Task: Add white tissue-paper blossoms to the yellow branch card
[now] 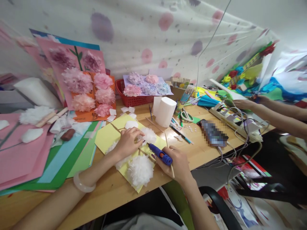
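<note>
My right hand [176, 161] is wrapped round a blue glue gun [160, 154], its dark nozzle pointing left toward a white paper flower [149, 135]. A thin wooden stick [173, 171] also runs past the fingers of this hand. My left hand [130, 142] has its fingertips pinched at the left edge of that flower. Beneath both hands lies a yellow sheet [105, 138] with brown lines on it. Another fluffy white paper flower [140, 171] sits on the sheet's near corner, and more white paper shows partly hidden under my left wrist.
A white paper roll [166, 111] stands behind the sheet, near scissors [186, 115] and pens. Coloured sheets [79, 153] are stacked left. A red basket [134, 101] sits at the back. Right are a phone [214, 132], a cabled power strip [236, 124] and another person's hands [244, 104].
</note>
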The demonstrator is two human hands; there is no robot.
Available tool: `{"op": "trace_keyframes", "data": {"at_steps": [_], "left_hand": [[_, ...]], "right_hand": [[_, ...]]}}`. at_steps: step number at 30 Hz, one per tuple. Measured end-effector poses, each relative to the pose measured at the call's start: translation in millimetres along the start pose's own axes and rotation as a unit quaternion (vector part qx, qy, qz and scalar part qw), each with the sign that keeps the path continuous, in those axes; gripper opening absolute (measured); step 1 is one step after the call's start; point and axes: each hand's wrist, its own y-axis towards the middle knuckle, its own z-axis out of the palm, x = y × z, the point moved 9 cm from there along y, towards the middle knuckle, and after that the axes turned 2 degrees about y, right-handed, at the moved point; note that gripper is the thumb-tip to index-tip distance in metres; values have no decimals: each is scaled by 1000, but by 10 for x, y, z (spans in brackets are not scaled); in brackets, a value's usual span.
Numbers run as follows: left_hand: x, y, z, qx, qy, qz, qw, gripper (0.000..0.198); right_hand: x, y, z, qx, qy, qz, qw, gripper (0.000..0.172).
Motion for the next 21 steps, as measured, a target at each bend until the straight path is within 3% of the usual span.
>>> {"op": "trace_keyframes", "data": {"at_steps": [21], "left_hand": [[53, -4, 14, -5, -12, -14, 1000, 15]], "right_hand": [[21, 36, 30, 7, -2, -1, 1000, 42]]}}
